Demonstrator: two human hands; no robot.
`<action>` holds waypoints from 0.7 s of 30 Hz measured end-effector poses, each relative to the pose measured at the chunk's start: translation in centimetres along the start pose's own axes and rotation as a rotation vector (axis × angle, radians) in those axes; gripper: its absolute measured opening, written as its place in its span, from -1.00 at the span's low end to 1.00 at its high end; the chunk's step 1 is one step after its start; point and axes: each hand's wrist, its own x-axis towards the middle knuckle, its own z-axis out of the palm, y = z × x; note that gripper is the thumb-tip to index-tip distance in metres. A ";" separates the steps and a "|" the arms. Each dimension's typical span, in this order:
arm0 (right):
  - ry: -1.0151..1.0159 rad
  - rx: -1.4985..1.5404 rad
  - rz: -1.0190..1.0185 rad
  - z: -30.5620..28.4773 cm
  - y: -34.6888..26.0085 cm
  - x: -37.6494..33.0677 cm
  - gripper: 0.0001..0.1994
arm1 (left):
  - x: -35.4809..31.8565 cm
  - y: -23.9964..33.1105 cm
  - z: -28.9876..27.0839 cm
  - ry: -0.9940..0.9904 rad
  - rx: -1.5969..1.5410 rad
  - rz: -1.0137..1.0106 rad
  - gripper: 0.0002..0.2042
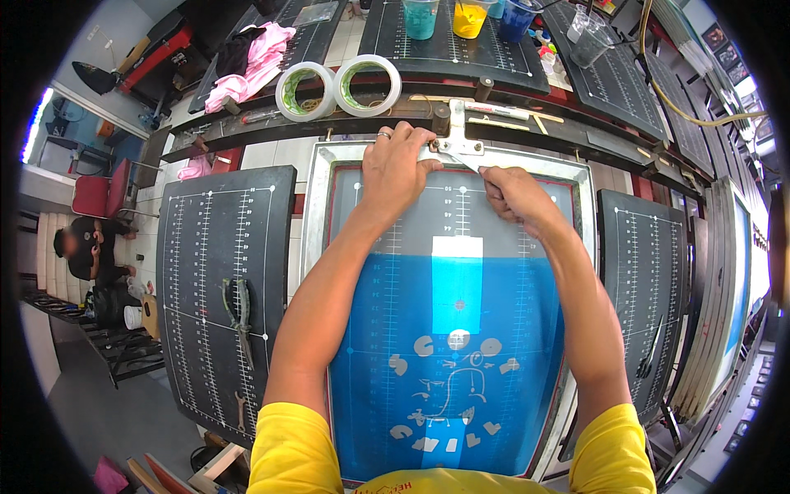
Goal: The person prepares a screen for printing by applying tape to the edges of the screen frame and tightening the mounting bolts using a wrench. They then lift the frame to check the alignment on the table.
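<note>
A silk-screen frame [309, 198] with a metal border lies before me, its mesh [387, 305] blue with pale cut-out shapes in the lower half. At its top edge sits a white metal clamp bracket [461, 136] with bolts. My left hand [397, 169] is closed at that edge, just left of the bracket; thumb and fingertips pinch together, and what lies between them is hidden. From the right, my right hand [522, 200] grips a slim silver-white tool [470, 158], whose tip reaches the bracket. Its exact kind cannot be made out.
Dark printing boards flank the frame; pliers [238, 317] and a wrench [240, 412] lie on the left board [185, 272]. Beyond the crossbar stand two tape rolls [368, 85], pink cloth [262, 59] and cups of coloured ink [469, 20]. Far left, a person [95, 247] sits.
</note>
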 end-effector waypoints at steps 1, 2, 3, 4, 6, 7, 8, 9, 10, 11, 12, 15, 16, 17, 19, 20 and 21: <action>-0.012 -0.008 0.009 -0.3 -0.2 0.3 -0.58 | 0.0 0.0 0.0 -0.006 0.011 -0.007 -0.68; -0.019 -0.018 0.019 -0.8 -0.5 0.5 -0.58 | 0.0 0.1 0.0 -0.011 0.017 -0.012 -0.68; -0.027 -0.028 0.029 -1.3 -0.8 0.7 -0.58 | 0.1 0.1 0.0 -0.024 0.015 -0.022 -0.67; -0.050 -0.021 0.050 -1.9 -1.1 0.9 -0.57 | 0.1 0.1 0.0 -0.038 0.012 -0.032 -0.66; -0.071 -0.032 0.066 -2.7 -1.7 1.6 -0.57 | 0.1 0.1 0.1 -0.055 0.017 -0.046 -0.65; -0.081 -0.037 0.074 -3.1 -1.8 1.9 -0.57 | 0.1 0.1 0.1 -0.058 0.022 -0.049 -0.65; -0.092 -0.019 0.078 -3.3 -2.0 2.2 -0.57 | 0.1 0.0 0.1 -0.061 0.028 -0.051 -0.65; -0.107 -0.033 0.085 -3.4 -2.2 2.3 -0.57 | 0.2 0.0 0.1 -0.059 0.030 -0.054 -0.65; -0.120 -0.047 0.092 -3.5 -2.3 2.3 -0.57 | 0.2 0.0 0.0 -0.058 0.032 -0.056 -0.65; -0.134 -0.062 0.100 -3.6 -2.4 2.2 -0.57 | 0.1 0.0 0.0 -0.056 0.033 -0.059 -0.65; -0.119 -0.061 0.091 -3.5 -2.4 2.2 -0.57 | 0.1 0.1 0.1 -0.057 0.034 -0.060 -0.65; -0.090 -0.061 0.065 -3.1 -2.7 1.9 -0.57 | 0.2 0.1 0.0 -0.063 0.035 -0.061 -0.65; -0.091 -0.063 0.062 -3.0 -3.0 2.0 -0.57 | 0.2 0.1 -0.1 -0.067 0.031 -0.063 -0.65; -0.091 -0.064 0.061 -3.0 -3.0 2.1 -0.57 | 0.2 0.1 0.0 -0.073 0.027 -0.065 -0.64; -0.109 -0.074 0.091 -3.4 -3.2 2.8 -0.57 | 0.1 0.0 0.0 -0.061 0.037 -0.067 -0.64; -0.116 -0.081 0.107 -3.6 -3.6 3.0 -0.57 | 0.1 0.1 0.1 -0.054 0.039 -0.068 -0.64; -0.089 -0.124 0.100 -3.8 -3.8 3.1 -0.57 | 0.1 0.1 0.2 -0.055 0.042 -0.066 -0.64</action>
